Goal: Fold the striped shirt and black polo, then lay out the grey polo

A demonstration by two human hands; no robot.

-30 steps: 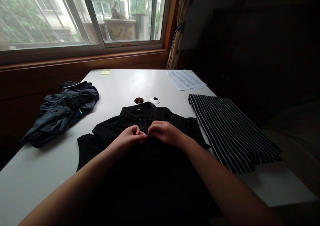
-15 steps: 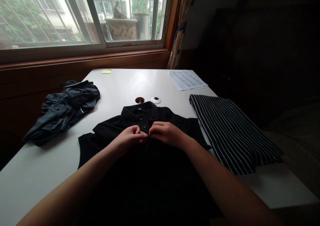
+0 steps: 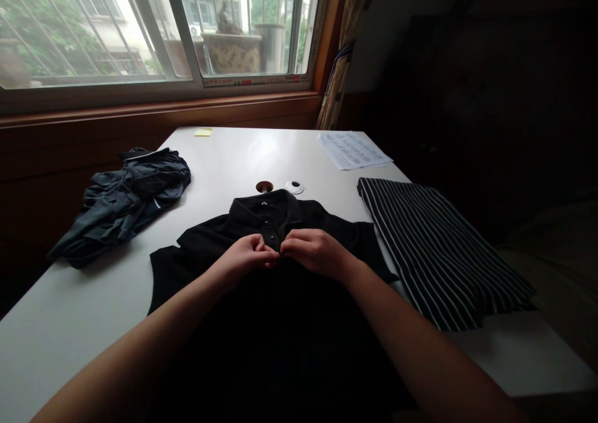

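Note:
A black polo shirt lies face up on the white table, collar toward the window. My left hand and my right hand meet at the button placket just below the collar. Both have their fingers curled and pinched on the placket fabric, fingertips touching each other. Two small buttons show above them on the placket. The shirt's lower part is dark and hidden between my forearms.
A crumpled dark blue garment lies at the left. A folded black-and-white striped garment lies at the right edge. Printed sheets, a yellow sticky note, a cable hole and its white cap sit further back.
My hands stay pinched at the same spot on the placket. Only the view has shifted slightly, so everything sits a little further right.

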